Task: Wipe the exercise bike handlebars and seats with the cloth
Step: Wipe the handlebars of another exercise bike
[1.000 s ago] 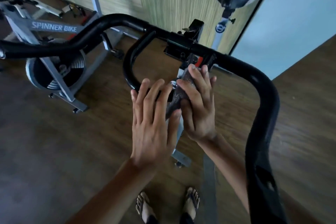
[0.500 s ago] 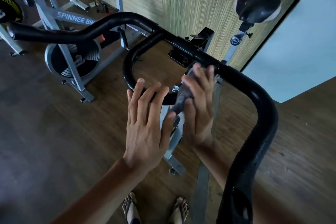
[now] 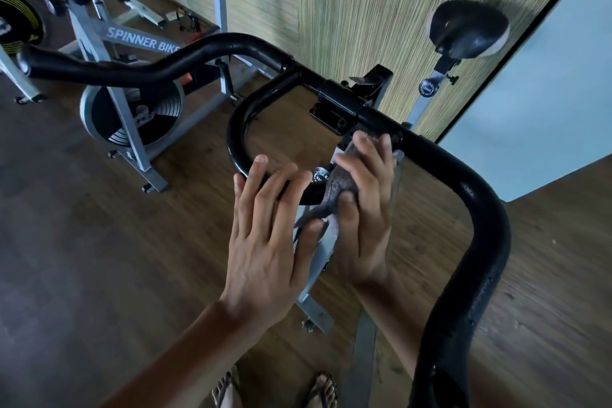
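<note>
Readable text: "SPINNER BIKE" in pale caps on the grey frame of a 2nd bike (image 3: 99,40), back left. Round badge (image 3: 428,88) on the post under the black seat (image 3: 467,31) has print too small to read. Same for the small round label (image 3: 320,174) just left of the cloth.

Grey cloth (image 3: 336,185) sits at the inner loop of the black handlebars (image 3: 482,209), near the centre clamp, wrapped in the right hand (image 3: 367,209). Its fingers curl over the cloth and the thumb presses it from below. A tail of cloth hangs down between both hands. Left hand (image 3: 265,242) lies flat on the loop, fingers straight and close together, thumb tip touching the cloth tail.

Around: 2nd bike's flywheel (image 3: 132,113), a yellow-striped wheel (image 3: 16,20) far left, striped wall panel (image 3: 347,10), pale blue wall (image 3: 546,109), wood floor (image 3: 82,258). Sandalled feet (image 3: 228,391) at the bottom edge. The right bar end runs down in front of the right forearm and hides part of it.
</note>
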The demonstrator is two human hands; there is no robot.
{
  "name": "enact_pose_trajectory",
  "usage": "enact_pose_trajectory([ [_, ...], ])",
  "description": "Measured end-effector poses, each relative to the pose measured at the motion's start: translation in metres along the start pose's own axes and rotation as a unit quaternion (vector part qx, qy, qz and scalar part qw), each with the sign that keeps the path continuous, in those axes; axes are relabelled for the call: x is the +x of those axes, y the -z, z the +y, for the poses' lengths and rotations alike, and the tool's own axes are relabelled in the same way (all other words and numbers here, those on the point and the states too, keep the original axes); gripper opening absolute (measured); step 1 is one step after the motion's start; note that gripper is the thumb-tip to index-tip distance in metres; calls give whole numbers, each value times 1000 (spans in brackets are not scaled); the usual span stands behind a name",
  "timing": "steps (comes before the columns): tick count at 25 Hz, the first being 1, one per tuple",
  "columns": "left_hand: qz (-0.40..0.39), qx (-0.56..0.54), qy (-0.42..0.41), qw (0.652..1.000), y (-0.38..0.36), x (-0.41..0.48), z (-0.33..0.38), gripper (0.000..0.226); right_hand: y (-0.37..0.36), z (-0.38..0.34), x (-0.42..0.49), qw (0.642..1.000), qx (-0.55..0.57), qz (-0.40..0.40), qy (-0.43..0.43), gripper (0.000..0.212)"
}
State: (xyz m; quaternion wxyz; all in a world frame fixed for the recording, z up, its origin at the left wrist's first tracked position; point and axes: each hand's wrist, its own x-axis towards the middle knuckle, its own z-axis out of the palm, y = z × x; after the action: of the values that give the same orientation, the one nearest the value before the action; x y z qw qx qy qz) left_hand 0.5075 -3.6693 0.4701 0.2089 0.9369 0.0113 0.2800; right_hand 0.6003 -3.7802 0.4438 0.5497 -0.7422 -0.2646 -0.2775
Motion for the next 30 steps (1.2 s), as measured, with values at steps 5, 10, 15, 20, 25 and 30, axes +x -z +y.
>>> enact_pose_trajectory([
  [5, -4, 2, -6, 1000, 2, 1, -2, 47, -1, -2, 8, 999, 22, 22, -42, 42],
  [10, -18, -26, 5, 999, 11, 1, -1, 51, -17, -38, -14, 991, -8, 32, -126, 42],
  [15, -67, -128, -2, 989, 48, 8, -19, 47, -29, -80, -5, 947, -19, 75, -313, 44],
  [20, -68, -191, -14, 979, 68, 44, -34, 43, -40, -115, 13, 913, -80, 137, -376, 38],
  [25, -85, -257, -28, 962, 87, 93, -39, 37, -31, -153, 53, 891, -139, 134, -410, 37],
  [30, -118, -294, -57, 947, 82, 129, -25, 36, 10, -174, 118, 895, -212, 72, -386, 39],
])
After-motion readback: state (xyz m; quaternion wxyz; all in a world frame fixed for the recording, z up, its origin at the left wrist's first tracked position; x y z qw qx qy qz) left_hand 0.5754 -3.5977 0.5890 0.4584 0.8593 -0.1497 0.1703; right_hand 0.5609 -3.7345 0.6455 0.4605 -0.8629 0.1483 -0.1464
